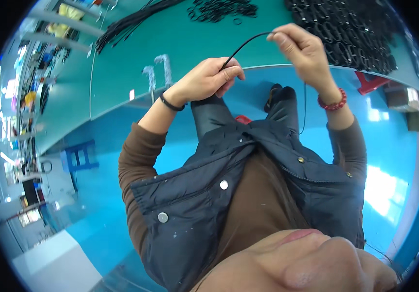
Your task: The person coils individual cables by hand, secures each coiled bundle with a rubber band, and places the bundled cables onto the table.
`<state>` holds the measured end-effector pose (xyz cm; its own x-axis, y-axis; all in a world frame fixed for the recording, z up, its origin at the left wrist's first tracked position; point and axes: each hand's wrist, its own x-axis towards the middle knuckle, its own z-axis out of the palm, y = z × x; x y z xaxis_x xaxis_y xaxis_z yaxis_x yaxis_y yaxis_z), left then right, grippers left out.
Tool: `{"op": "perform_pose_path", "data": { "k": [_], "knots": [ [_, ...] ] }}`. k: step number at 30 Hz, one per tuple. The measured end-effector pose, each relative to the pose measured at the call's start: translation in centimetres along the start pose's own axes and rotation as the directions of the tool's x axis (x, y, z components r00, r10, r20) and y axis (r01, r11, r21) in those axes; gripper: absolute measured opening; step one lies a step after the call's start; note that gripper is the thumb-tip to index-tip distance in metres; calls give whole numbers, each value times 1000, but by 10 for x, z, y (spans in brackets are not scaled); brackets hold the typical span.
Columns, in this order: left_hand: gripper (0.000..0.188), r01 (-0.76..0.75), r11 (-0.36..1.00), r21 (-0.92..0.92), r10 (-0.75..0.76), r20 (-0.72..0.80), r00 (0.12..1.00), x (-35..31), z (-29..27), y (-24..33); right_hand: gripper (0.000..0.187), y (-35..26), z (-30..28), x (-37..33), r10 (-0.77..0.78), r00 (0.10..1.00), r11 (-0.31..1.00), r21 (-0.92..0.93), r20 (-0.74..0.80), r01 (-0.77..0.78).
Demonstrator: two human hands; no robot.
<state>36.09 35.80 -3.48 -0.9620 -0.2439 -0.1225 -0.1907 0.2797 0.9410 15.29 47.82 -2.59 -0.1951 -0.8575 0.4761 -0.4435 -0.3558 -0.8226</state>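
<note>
A thin black cord (246, 44) arches between both hands above the edge of a green table (136, 73). My left hand (209, 78) pinches one end of the cord between thumb and fingers. My right hand (302, 48) grips the other part near the fingertips, and the cord's loose end hangs down past my right wrist, which wears a red bead bracelet (332, 103). A black band circles my left wrist.
A pile of black rings (221, 9) lies at the table's far middle, a larger heap of black loops (350, 29) at the far right, and a bundle of long black cords (131, 22) at the left. A blue stool (78, 155) stands on the blue floor.
</note>
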Motion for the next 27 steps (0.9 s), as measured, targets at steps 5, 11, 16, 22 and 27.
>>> {"op": "perform_pose_path", "data": {
  "k": [5, 11, 16, 22, 27],
  "knots": [
    [41, 180, 715, -675, -26, 232, 972, -18, 32, -29, 17, 39, 7, 15, 33, 994, 999, 10, -102, -32],
    [49, 34, 484, -875, 158, 126, 979, -22, 37, -28, 14, 70, 37, 10, 61, 996, 994, -85, -63, -66],
    [43, -508, 545, -667, 295, -414, 861, -6, 4, -12, 12, 57, 76, -57, 184, 900, 983, -84, 395, -165],
    [42, -379, 897, -229, 304, -305, 903, 6, 6, -69, 10, 3, 49, -32, -58, 895, 979, -151, 443, 139],
    [51, -160, 742, -651, 265, 66, 962, -3, 25, -46, 14, 37, 51, 5, -70, 964, 997, 5, 257, 72]
  ]
}}
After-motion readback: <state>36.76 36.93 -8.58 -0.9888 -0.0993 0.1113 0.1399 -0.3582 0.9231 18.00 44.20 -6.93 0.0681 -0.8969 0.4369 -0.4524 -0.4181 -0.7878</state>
